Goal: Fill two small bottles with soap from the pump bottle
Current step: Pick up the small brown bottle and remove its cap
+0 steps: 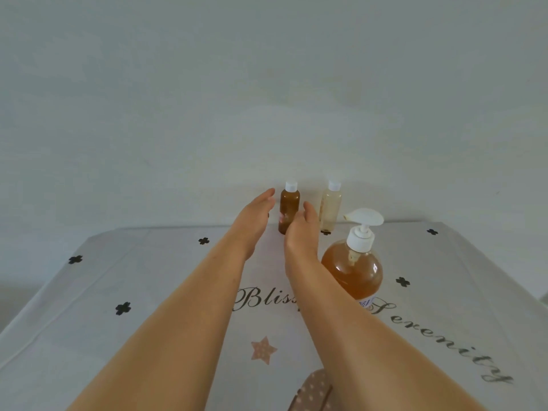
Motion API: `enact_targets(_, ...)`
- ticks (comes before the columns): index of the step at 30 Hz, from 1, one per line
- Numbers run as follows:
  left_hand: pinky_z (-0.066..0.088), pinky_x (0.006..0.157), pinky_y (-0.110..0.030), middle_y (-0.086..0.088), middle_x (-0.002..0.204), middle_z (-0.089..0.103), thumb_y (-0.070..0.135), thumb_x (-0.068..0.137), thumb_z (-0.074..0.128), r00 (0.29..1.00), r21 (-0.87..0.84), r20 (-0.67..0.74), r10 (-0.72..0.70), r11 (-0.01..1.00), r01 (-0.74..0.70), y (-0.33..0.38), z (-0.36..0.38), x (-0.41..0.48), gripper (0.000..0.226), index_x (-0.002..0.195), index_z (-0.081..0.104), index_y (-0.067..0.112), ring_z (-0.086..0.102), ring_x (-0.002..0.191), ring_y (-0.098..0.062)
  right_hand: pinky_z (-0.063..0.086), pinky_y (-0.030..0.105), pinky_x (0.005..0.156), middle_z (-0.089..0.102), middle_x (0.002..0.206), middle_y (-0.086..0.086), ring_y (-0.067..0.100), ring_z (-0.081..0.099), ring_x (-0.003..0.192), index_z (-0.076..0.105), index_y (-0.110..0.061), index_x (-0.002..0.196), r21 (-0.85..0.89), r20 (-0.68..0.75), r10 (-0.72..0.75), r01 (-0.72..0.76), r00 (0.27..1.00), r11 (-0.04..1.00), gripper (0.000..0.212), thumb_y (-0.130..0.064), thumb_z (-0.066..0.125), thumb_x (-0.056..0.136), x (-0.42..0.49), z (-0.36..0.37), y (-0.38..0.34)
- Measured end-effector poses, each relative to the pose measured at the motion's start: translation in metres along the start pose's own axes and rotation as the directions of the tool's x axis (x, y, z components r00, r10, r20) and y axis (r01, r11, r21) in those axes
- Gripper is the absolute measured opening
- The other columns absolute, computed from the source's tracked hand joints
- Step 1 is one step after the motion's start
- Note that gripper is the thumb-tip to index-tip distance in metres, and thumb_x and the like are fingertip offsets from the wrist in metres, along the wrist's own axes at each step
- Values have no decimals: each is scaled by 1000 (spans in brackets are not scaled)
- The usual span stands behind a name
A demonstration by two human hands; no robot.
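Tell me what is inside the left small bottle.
The left small bottle shows amber-brown through its wall up to the shoulder. A white cap closes it. The right hand covers its lower right side, so that part is unseen.

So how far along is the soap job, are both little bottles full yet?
Looks done: the amber small bottle is capped and coloured like the soap in the pump bottle. In hand: the left hand and right hand are open either side of it, gripping nothing. Likely left: the pale small bottle, also capped, probably still needs soap, though I can't read its level.
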State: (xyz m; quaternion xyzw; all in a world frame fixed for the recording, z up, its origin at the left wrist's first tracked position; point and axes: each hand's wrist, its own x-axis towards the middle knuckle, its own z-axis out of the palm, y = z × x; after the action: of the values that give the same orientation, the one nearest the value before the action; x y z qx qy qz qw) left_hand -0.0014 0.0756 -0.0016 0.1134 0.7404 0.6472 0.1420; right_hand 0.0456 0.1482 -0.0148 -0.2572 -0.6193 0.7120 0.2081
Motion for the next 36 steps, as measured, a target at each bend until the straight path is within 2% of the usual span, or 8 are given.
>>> enact_targets(4, 39, 101, -32, 4, 143, 48, 31, 104, 35, 998, 9, 59, 13, 1000, -14, -3, 3, 0, 42, 145, 39, 33, 49, 124, -19, 36, 36, 112, 54, 143, 1, 20, 49, 133, 41, -23, 152, -7, 19, -24, 24, 1000, 1000, 43, -21, 30, 111, 1, 4, 5)
enact_targets(9, 49, 91, -28, 5, 122, 62, 26, 98, 49, 999, 4, -11, 43, 999, -43, -1, -2, -11, 39, 136, 53, 31, 61, 100, -10, 44, 34, 102, 62, 130, 0, 16, 57, 117, 48, -28, 144, 0, 56, 21, -21, 998, 1000, 37, -27, 45, 107, -10, 0, 2)
enact_targets(15, 54, 91, -33, -2, 107, 69, 20, 86, 69, 997, 3, -76, 16, 1000, -16, 1, -15, -46, 43, 128, 59, 24, 66, 98, -18, 45, 24, 75, 67, 111, -2, 8, 60, 93, 53, -32, 132, -110, 150, -14, 31, 989, 993, 30, -24, 45, 105, -41, -16, 1)
enact_targets(19, 53, 93, -37, -3, 105, 69, 23, 84, 72, 996, 35, -80, 25, 999, -22, -4, -24, -74, 47, 130, 59, 21, 67, 98, -17, 56, 42, 92, 69, 113, -1, 17, 68, 99, 58, -32, 127, -262, 200, -36, 89, 979, 961, 35, -23, 32, 105, -67, -27, 5)
enact_targets(23, 50, 83, -29, 5, 115, 62, 31, 81, 74, 991, 176, -89, 97, 981, -80, -8, -27, -99, 45, 124, 60, 24, 62, 102, -14, 57, 39, 91, 67, 105, 0, 17, 67, 96, 60, -19, 123, -342, 247, -79, 163, 966, 926, 30, -26, 34, 109, -86, -45, -2)
enact_targets(28, 57, 66, -33, 6, 106, 64, 28, 77, 78, 982, 286, -87, 169, 948, -138, -3, -26, -123, 38, 109, 59, 26, 65, 91, -12, 57, 40, 68, 62, 74, 7, 19, 61, 65, 60, -11, 96, -412, 244, -117, 212, 963, 886, 38, -36, 34, 107, -98, -61, -25)
enact_targets(30, 55, 64, -34, 8, 101, 64, 30, 73, 81, 978, 348, -73, 198, 924, -161, -1, -27, -132, 37, 103, 60, 30, 65, 87, -12, 48, 32, 53, 55, 66, 3, 17, 55, 55, 57, -14, 81, -472, 259, -82, 200, 962, 859, 45, -44, 33, 106, -100, -66, -34)
enact_targets(36, 54, 61, -31, 9, 98, 66, 30, 66, 86, 974, 434, -3, 226, 878, -202, 7, -28, -148, 39, 99, 64, 33, 66, 84, -12, 41, 35, 65, 49, 61, 3, 20, 48, 55, 52, -14, 66, -627, 322, -81, 276, 943, 729, 55, -56, 44, 100, -104, -73, -42)
